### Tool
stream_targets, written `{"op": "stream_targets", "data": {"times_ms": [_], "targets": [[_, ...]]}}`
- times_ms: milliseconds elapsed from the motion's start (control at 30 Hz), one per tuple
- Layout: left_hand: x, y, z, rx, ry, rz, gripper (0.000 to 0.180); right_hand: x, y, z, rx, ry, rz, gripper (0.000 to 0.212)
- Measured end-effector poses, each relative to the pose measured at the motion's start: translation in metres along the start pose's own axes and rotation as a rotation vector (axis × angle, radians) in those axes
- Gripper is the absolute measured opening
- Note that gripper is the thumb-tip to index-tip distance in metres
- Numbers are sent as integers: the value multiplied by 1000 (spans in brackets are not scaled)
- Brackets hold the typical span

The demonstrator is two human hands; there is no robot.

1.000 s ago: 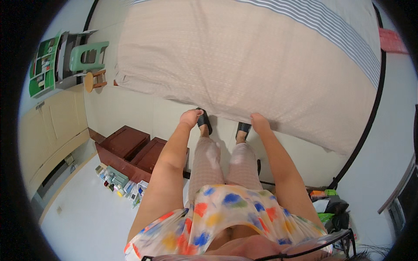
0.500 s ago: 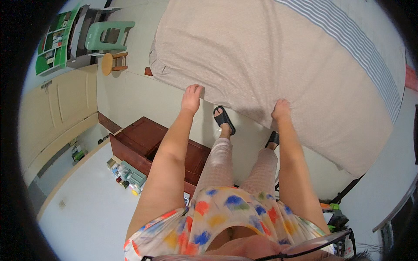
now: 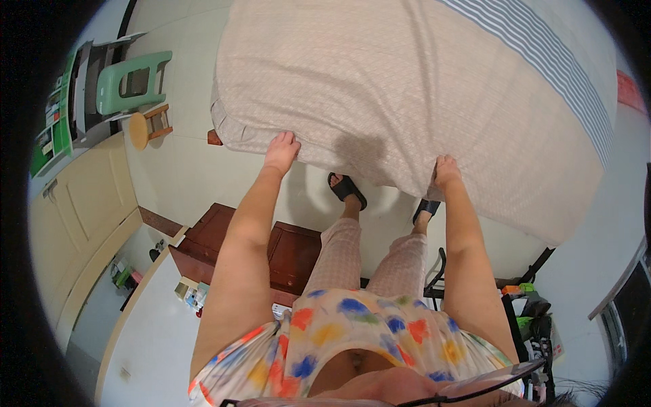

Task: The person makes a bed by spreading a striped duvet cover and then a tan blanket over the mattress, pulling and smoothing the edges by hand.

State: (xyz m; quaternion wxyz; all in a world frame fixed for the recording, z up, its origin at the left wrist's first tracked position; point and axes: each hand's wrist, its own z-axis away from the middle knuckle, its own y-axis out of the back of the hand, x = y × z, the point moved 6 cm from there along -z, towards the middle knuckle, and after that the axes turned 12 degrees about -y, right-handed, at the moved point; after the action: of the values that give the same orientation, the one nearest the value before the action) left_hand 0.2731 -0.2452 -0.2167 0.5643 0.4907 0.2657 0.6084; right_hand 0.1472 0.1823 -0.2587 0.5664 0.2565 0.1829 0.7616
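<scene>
A beige bed sheet with a blue-and-white striped band covers the mattress in front of me. My left hand is closed on the sheet's near edge, left of centre. Farther right, my right hand grips the same edge, its fingers curled into the fabric. Long folds run across the cloth away from my right hand. Some gathered fabric bunches at the bed's left corner. The sheet's edge hangs over the side between my two hands, above my feet.
My feet, in black slippers, stand by the bed. A dark red wooden cabinet is behind on the left. Beyond the bed's left side are a green plastic stool, a small wooden stool and a cream door.
My view has shifted slightly. Both hands keep hold of the sheet and sit a little farther apart; the cloth hangs differently along the near edge.
</scene>
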Motion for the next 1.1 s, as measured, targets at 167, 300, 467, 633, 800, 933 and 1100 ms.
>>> {"op": "stream_targets", "data": {"times_ms": [167,300,467,633,800,933,1100], "targets": [[-4,1,27,-250,-185,107,11,-7,0,0,-64,31,24,50],[-10,-16,54,-420,-78,121,13,13,-22,-19,-27,20,64,53],[-30,-55,58,-419,105,228,10,3,-16,-18,-39,34,96,47],[-25,-32,34,-356,58,178,27,11,-19,-17,0,1,17,35],[-60,33,40,39,320,50,56,11,-17,-19,-14,26,-25,34],[-82,8,48,-379,425,19,82,6,-16,-18,-100,20,37,40],[-74,10,26,-556,412,172,78,31,-35,-33,-165,-54,273,60]]}}
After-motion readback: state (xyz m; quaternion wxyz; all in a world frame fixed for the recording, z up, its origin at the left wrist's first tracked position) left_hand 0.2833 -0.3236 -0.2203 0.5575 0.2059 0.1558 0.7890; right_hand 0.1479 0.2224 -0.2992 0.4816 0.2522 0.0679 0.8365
